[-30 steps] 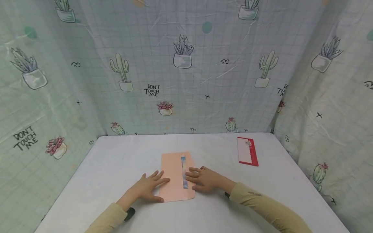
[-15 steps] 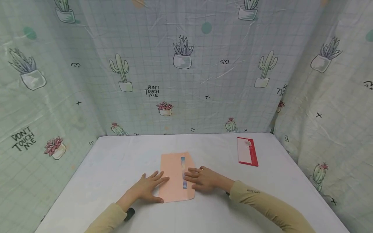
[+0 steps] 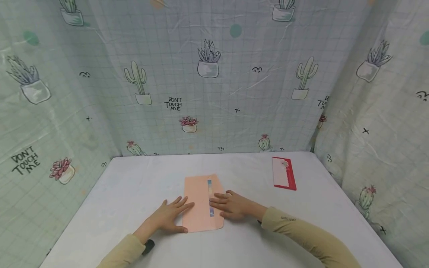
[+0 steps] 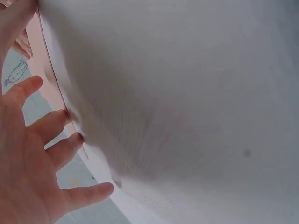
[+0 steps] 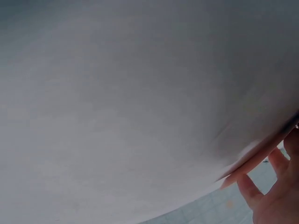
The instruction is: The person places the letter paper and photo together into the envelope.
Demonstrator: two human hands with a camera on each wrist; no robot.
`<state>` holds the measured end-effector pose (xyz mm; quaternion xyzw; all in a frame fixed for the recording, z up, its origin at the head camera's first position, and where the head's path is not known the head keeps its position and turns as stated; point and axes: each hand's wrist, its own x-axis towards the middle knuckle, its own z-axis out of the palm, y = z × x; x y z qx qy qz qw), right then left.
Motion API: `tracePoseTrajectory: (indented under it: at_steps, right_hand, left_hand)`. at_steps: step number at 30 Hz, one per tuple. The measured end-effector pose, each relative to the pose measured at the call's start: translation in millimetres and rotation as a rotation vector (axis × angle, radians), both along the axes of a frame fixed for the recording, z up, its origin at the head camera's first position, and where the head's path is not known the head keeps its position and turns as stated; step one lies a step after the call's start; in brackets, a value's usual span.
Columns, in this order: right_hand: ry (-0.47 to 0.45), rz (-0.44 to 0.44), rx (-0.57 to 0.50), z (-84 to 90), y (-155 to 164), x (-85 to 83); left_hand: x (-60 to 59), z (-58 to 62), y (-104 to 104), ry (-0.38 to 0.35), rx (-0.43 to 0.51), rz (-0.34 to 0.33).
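A peach paper envelope lies flat on the white table, with a narrow coloured strip running along it. My left hand lies flat with straight fingers on the envelope's left edge; in the left wrist view its fingers spread beside the peach edge. My right hand rests flat on the envelope's right side, fingertips over the strip. In the right wrist view only the fingertips and the table surface show.
A red and white card lies at the back right of the table. Cactus-print fabric walls the table at the back and both sides. A dark wrist device shows under my left sleeve.
My right hand has slid slightly left across the envelope, fingertips further over the strip. The left hand and envelope have stayed put.
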<state>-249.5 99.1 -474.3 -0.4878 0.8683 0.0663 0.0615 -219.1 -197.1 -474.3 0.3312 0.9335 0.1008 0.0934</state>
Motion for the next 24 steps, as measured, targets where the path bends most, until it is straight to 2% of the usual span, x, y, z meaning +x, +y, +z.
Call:
tracePoseTrajectory:
  at_steps: [8, 13, 24]
  right_hand:
    - [0.012, 0.008, 0.034, -2.8, -3, -4.3]
    - [0.060, 0.011, 0.058, -1.6, -2, -2.1]
    - [0.002, -0.008, 0.001, -1.5, 6, 3.3]
  left_hand:
    - [0.3, -1.9, -2, 0.019, 0.001, 0.010]
    - [2.6, -0.2, -3, 0.015, -0.016, 0.022]
    - [1.7, 5.2, -9, -0.033, -0.054, 0.040]
